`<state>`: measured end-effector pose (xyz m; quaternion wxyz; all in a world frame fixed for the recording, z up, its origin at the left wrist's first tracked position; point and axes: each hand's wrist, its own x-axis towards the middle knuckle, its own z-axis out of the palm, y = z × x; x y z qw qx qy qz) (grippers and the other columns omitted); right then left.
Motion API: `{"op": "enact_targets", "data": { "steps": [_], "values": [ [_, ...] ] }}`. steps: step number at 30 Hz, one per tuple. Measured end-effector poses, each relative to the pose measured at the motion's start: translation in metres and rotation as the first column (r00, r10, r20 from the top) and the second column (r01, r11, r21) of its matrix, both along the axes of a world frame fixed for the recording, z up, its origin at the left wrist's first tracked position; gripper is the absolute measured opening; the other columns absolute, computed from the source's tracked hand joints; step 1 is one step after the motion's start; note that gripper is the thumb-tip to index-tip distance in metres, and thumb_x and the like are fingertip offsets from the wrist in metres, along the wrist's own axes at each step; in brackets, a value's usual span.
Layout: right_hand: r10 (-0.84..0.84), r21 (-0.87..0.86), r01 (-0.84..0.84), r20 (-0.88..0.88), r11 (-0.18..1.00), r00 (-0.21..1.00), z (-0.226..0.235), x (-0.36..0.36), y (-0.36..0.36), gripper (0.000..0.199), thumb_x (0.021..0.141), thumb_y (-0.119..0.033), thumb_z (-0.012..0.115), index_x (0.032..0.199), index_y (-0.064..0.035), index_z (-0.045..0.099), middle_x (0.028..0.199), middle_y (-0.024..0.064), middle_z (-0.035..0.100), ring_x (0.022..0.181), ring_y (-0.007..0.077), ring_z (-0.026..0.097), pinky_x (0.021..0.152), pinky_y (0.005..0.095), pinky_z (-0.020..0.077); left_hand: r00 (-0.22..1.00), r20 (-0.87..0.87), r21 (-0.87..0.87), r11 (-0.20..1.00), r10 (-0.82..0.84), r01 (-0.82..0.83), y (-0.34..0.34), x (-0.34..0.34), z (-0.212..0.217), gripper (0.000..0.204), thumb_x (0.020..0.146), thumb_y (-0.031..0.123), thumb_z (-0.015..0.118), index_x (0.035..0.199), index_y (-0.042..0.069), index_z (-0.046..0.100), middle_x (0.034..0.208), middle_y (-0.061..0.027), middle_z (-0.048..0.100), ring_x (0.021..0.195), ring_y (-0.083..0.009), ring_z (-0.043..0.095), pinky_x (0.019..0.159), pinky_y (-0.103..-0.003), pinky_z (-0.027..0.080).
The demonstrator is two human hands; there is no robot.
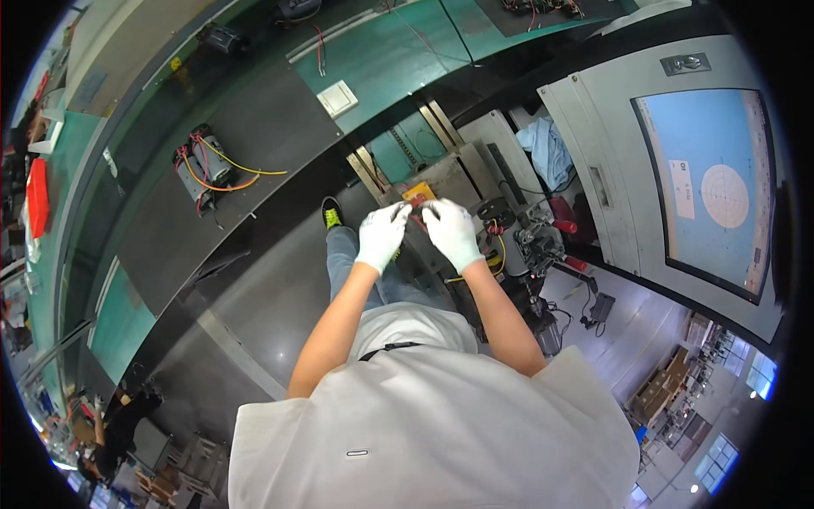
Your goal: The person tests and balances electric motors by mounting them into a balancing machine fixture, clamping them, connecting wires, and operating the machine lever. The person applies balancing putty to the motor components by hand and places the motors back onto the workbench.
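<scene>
My left hand point(381, 236), in a white glove, is closed with thumb and fingertips pinched together. My right hand point(452, 232), gloved alike, faces it a short way off and is pinched as well. Something small and dark with a bit of red shows between the fingertips, too small to name. Just beyond the fingers lies a yellow-orange piece point(418, 193) beside a grey metal block point(462, 182). To the right of my right hand is a machine fixture point(530, 246) with red-tipped handles and a yellow wire point(502, 254).
Motors point(203, 170) with orange and yellow wires lie on the dark bench at left. A white square plate point(337, 99) rests on the green surface. At right stands a grey cabinet with a lit screen point(704, 187); a blue cloth point(545, 153) sits beside it. Another person point(119, 433) is at lower left.
</scene>
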<state>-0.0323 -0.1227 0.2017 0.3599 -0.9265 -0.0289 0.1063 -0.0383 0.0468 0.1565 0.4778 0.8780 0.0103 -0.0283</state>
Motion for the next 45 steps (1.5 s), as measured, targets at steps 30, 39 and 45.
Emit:
{"op": "enact_targets", "data": {
  "steps": [30,39,45],
  "values": [
    [-0.027,-0.280,0.049,0.081,0.959,0.996,-0.071,0.022,-0.021,0.024,0.088,-0.029,0.062,0.090,-0.0083,0.074,0.091,0.0126,0.071,0.088,0.0331,0.066,0.081,0.0437,0.0518,0.997,0.021,0.103,0.992,0.074,-0.075,-0.041,0.015,-0.089,0.029,0.094,0.023,0.057,0.116,0.006,0.067,0.125,-0.0184,0.060,0.115,-0.0354,0.056,0.098,-0.046,0.044],
    [0.076,-0.509,-0.082,-0.033,0.857,0.997,-0.092,0.035,-0.021,0.023,0.083,-0.030,0.062,0.083,-0.0088,0.070,0.086,0.0117,0.070,0.087,0.0313,0.066,0.078,0.0453,0.0514,0.978,0.069,0.019,0.980,-0.197,0.196,-0.036,0.011,-0.146,0.031,0.096,0.017,0.048,0.123,0.013,0.064,0.134,-0.0152,0.054,0.125,-0.0379,0.047,0.110,-0.045,0.036],
    [0.150,-0.548,-0.180,-0.100,0.817,0.984,-0.085,0.047,-0.011,0.024,0.084,-0.031,0.061,0.081,-0.0091,0.069,0.084,0.0128,0.070,0.084,0.0312,0.068,0.076,0.0453,0.0511,0.981,0.003,-0.029,0.981,-0.193,0.193,-0.038,0.007,-0.147,0.032,0.097,0.019,0.047,0.125,0.014,0.063,0.136,-0.0152,0.054,0.127,-0.0377,0.047,0.111,-0.045,0.035]
  ]
}}
